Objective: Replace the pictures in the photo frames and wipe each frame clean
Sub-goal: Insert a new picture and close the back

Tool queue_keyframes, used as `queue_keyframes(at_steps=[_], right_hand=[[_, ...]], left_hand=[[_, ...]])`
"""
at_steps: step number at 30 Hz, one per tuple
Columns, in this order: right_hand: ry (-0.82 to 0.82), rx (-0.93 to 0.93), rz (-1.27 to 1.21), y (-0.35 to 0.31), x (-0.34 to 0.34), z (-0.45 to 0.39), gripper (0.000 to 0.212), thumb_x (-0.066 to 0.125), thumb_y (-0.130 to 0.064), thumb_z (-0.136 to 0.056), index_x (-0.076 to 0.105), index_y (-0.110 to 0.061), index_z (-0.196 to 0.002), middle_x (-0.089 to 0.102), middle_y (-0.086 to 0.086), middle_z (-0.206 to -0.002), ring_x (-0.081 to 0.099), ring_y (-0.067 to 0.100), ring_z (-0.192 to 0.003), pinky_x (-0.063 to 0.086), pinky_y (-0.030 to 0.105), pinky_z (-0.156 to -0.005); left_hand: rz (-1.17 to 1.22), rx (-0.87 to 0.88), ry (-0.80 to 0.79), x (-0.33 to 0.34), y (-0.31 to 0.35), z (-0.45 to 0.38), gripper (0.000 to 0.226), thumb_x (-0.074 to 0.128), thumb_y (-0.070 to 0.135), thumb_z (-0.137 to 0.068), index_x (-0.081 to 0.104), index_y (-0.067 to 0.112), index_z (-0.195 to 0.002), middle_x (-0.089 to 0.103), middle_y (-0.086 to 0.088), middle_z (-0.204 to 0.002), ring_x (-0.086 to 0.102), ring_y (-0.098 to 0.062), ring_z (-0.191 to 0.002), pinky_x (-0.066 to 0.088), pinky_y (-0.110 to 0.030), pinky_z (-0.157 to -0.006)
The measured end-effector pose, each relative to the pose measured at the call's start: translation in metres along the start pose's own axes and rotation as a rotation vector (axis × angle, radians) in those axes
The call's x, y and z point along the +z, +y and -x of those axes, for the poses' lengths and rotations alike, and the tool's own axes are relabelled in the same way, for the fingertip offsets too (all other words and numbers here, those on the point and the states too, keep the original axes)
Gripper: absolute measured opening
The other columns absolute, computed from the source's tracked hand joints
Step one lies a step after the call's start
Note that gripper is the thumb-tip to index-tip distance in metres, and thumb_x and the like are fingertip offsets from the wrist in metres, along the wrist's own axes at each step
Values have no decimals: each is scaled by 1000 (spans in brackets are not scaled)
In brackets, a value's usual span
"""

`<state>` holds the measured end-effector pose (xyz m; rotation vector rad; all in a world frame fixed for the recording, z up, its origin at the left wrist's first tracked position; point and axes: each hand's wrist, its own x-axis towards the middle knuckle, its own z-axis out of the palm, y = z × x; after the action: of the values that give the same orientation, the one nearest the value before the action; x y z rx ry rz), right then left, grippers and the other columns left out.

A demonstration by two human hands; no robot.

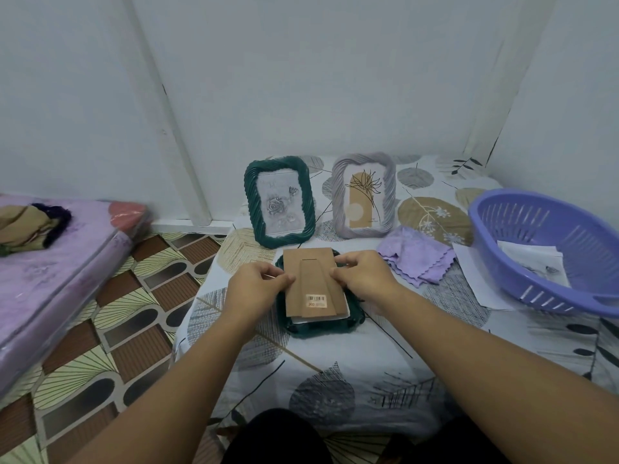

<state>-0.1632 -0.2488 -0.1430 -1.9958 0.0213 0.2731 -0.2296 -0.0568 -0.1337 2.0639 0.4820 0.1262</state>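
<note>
Backing board pinched in both my hands over the face-down green frame.

My left hand [256,284] and right hand [363,279] pinch the light, stiff cardboard backing [313,279] by its 2 side edges above the dark green frame [321,324], mid-table; gentle grip, the frame's front may be fragile.

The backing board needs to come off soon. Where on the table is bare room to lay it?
Free: the near table in front of the face-down frame, and the left strip beside the left hand. Crowded: right, with cloth, papers and basket; back, two standing frames.
</note>
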Motion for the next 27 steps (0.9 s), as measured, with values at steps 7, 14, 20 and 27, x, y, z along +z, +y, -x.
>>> queue_keyframes(at_steps=[7, 14, 20, 27], right_hand=[[22, -15, 40, 2, -2, -2, 25, 74, -15, -89, 77, -26, -111, 76, -4, -97, 71, 15, -92, 58, 36, -88], [23, -50, 113, 5, 0, -3, 25, 75, -17, -89, 77, -27, -111, 77, -3, -95, 72, 15, -92, 58, 38, -92], [24, -85, 236, 2, -3, -3, 28, 73, -20, -89, 76, -26, -116, 74, -5, -101, 70, 15, -97, 55, 30, -88], [46, -112, 359, 1, -1, -7, 30, 74, -21, -89, 76, -23, -119, 74, -1, -113, 66, 17, -104, 50, 25, -84]], left_hand=[[-104, 12, 21, 6, -3, -1, 20, 82, 38, -87, 78, 22, -98, 74, 7, -94, 66, -9, -86, 53, -32, -73], [-200, 49, 41, 8, -6, -1, 26, 80, 40, -88, 78, 20, -105, 72, 10, -91, 62, -2, -81, 44, -21, -61], [-265, 61, 52, 10, -7, -3, 24, 80, 40, -88, 78, 21, -103, 71, 10, -89, 60, 1, -77, 42, -18, -59], [-300, 70, 51, 11, -9, -6, 24, 80, 39, -88, 79, 19, -101, 73, 7, -88, 63, -4, -78, 45, -19, -59]])
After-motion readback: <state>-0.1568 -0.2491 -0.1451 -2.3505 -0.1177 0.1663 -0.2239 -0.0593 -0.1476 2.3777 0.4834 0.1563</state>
